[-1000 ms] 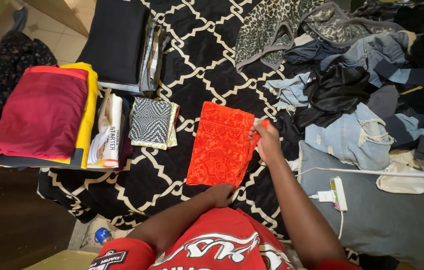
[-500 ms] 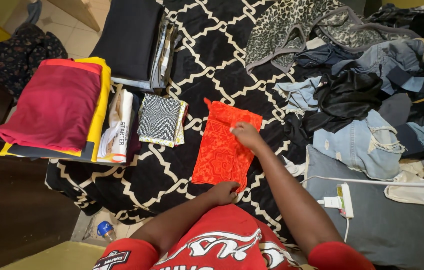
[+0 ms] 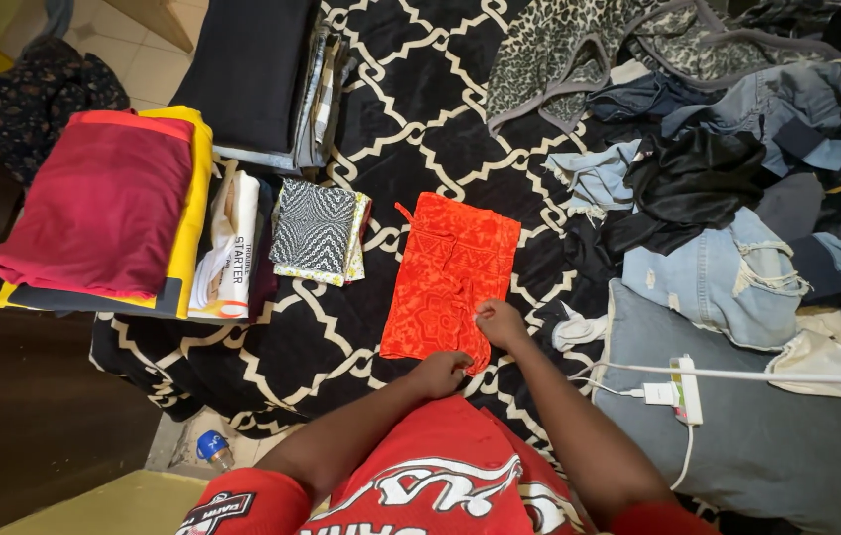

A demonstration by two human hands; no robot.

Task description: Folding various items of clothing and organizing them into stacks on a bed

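Likely a home bedroom, patterned black blanket (image 3: 410,109), folded clothes stacks (image 3: 108,203), loose laundry heap (image 3: 728,188)

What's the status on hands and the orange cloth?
Left hand and right hand both on the near edge of the folded orange cloth. Cloth lies flat on the black patterned blanket. Folded stacks left, unsorted clothes pile right, nothing across it.

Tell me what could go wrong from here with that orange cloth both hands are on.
Both the left hand and the right hand pinch only the near edge of the orange cloth, so lifting it may undo its flat fold. The small patterned stack lies close on its left and could get nudged. The loose clothes heap on its right could snag it.
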